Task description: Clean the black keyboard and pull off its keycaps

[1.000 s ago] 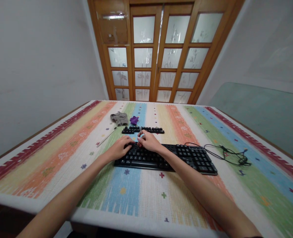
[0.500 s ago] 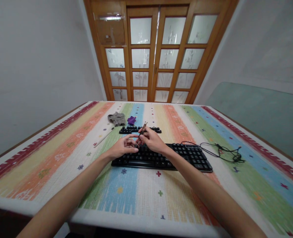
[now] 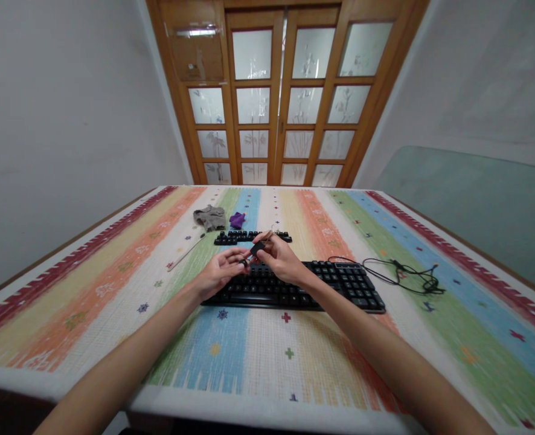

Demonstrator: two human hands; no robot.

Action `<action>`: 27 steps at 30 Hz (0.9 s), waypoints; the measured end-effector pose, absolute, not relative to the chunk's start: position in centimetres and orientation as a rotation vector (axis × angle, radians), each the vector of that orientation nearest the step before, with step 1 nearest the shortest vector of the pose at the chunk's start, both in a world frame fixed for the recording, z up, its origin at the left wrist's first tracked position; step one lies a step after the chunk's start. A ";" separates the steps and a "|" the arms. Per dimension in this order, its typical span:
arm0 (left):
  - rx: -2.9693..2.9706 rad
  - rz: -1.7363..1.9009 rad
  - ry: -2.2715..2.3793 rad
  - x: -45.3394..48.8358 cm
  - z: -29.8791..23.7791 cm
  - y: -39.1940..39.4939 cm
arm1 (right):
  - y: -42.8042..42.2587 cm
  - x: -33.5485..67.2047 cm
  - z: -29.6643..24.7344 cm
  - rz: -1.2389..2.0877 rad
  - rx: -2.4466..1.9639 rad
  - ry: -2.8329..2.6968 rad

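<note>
The black keyboard (image 3: 258,298) lies in front of me, with both hands over its upper left part. My right hand (image 3: 280,257) pinches a keycap puller (image 3: 257,248); its dark flat body points left and thin wire prongs stick up beyond the fingers. Close beside it, my left hand (image 3: 224,267) has its fingers curled round a small black keycap (image 3: 244,262), which is partly hidden. Behind the hands, several loose black keycaps (image 3: 226,239) stand in rows on the tablecloth, some of them covered by my right hand.
A grey cloth (image 3: 210,217) and a small purple cloth (image 3: 237,220) lie behind the loose keycaps. To the left rests a thin pale brush (image 3: 185,254) with a dark tip. The keyboard's black cable (image 3: 412,281) lies coiled at the right, on the striped tablecloth (image 3: 113,284).
The puller has turned in my right hand, so its dark flat body now faces left. My left hand has drawn slightly away from it. The view has shifted a little.
</note>
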State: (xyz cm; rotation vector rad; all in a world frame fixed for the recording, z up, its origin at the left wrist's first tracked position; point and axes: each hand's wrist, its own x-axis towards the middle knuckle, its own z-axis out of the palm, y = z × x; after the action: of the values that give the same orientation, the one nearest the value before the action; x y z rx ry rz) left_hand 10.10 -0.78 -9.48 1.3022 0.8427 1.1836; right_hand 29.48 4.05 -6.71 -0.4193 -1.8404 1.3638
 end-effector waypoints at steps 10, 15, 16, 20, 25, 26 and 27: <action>1.882 1.139 1.142 9.5 -7.4 -1.4 | 3.6 29.4 -6.7 1.073 -0.612 -1.950; 2.069 1.106 1.228 8.7 -7.2 -1.1 | 3.4 29.2 -6.6 1.008 -0.650 -1.975; 2.115 1.090 1.249 8.5 -7.1 -1.0 | 3.4 29.1 -6.6 0.990 -0.659 -1.980; 2.230 1.036 1.269 8.1 -7.1 -0.6 | 3.5 29.1 -6.9 0.928 -0.725 -1.997; 2.278 0.981 1.196 8.1 -7.3 0.0 | 3.4 29.0 -7.4 0.862 -0.758 -2.028; 2.296 0.976 1.182 8.2 -7.3 0.1 | 3.4 29.0 -7.4 0.850 -0.761 -2.029; 2.320 0.972 1.169 8.2 -7.3 0.2 | 3.4 29.0 -7.5 0.842 -0.763 -2.030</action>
State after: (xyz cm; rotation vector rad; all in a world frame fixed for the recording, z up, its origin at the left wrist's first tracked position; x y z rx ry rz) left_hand 8.20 0.22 -7.34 2.3197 1.1694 0.9715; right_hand 29.00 3.44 -7.48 -0.7627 -2.0300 0.8421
